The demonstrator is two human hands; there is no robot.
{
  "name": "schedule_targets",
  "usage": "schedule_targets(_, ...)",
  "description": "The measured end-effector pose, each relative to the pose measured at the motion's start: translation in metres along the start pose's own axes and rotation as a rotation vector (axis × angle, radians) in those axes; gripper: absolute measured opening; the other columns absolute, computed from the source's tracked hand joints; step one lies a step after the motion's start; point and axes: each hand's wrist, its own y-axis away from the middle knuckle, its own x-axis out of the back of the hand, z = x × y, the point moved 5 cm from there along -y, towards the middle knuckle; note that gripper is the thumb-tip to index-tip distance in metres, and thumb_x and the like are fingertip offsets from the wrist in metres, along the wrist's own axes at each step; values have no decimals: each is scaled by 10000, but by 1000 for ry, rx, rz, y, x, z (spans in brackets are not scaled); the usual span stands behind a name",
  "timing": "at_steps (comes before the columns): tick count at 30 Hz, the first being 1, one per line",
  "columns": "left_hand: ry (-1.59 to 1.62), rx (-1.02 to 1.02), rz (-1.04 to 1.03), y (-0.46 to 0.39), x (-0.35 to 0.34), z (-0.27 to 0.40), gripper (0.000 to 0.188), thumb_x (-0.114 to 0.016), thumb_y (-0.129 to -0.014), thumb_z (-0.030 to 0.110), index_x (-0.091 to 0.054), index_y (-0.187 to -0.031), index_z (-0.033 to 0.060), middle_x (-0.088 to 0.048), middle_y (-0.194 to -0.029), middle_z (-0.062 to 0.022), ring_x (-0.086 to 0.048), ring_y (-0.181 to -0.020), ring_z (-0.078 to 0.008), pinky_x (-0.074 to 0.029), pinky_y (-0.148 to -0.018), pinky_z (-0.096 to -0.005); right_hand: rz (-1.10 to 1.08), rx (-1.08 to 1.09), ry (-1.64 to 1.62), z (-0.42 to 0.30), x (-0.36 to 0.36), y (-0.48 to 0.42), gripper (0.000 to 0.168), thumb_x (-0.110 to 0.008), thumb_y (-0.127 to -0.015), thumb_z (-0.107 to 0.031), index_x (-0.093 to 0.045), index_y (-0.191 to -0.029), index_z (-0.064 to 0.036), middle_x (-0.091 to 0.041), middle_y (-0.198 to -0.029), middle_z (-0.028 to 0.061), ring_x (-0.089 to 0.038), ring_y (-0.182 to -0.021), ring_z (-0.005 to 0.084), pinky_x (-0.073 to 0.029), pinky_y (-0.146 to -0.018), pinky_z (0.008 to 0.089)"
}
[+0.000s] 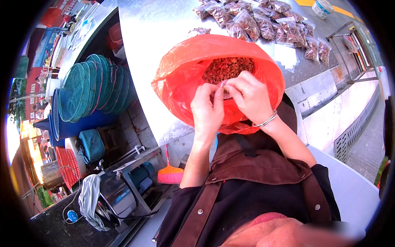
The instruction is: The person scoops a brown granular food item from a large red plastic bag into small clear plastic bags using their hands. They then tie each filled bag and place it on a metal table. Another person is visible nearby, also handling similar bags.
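A large red plastic bag (176, 71) stands with its mouth spread wide at the edge of a metal table (148, 31) before me. Dried brown flakes (230, 68) lie inside it. Over its near side, my left hand (207, 106) and my right hand (249, 95) meet, fingertips pinching the top edge of a small clear plastic bag (227, 95). My fingers hide most of that bag, so its contents are hard to tell. A metal bangle (266, 119) circles my right wrist.
Many filled zip bags (247, 23) cover the table's far right, beside flat clear bags (284, 55). Left of the table are green mesh baskets (89, 86), a blue barrel (83, 125), a motorized machine (120, 193) and a pink-bristled broom (169, 174). A white bucket (322, 8) stands beyond.
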Motion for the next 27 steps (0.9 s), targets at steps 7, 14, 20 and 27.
schedule_targets(7, -27, 7, 27, -10, 16, -7, 144, -651, -867, 99, -572, -826, -14, -570, -717, -132, -577, -607, -231, -459, -573, -333, -13, -31, 459, 88, 1, -33, 163, -658, -792, -138, -571, -876, -29, -589, -802, 152, -617, -752, 354, -488, -640, 451)
schedule_targets(14, -21, 36, 8, -6, 16, -11, 139, -649, -864, 96, -572, -833, -16, -576, -723, -132, -573, -607, -216, -462, -581, -330, -80, 15, 475, 89, 5, -33, 178, -673, -773, -135, -571, -852, -13, -621, -792, 146, -623, -744, 350, -487, -636, 458)
schedule_targets(20, -6, 49, -24, -11, 9, -4, 124, -646, -859, 85, -575, -837, -13, -564, -719, -134, -571, -613, -228, -463, -587, -337, -82, -149, -222, 30, 33, -27, 165, -689, -754, -27, -623, -905, -25, -652, -841, 95, -640, -726, 242, -509, -637, 312)
schedule_targets(27, -61, -35, -22, -10, 7, -1, 91, -627, -861, 59, -567, -853, -10, -561, -742, -148, -576, -629, -273, -461, -592, -363, -137, 121, -100, 9, 5, -9, 176, -626, -821, -69, -617, -993, -104, -624, -829, 65, -647, -722, 263, -519, -585, 338)
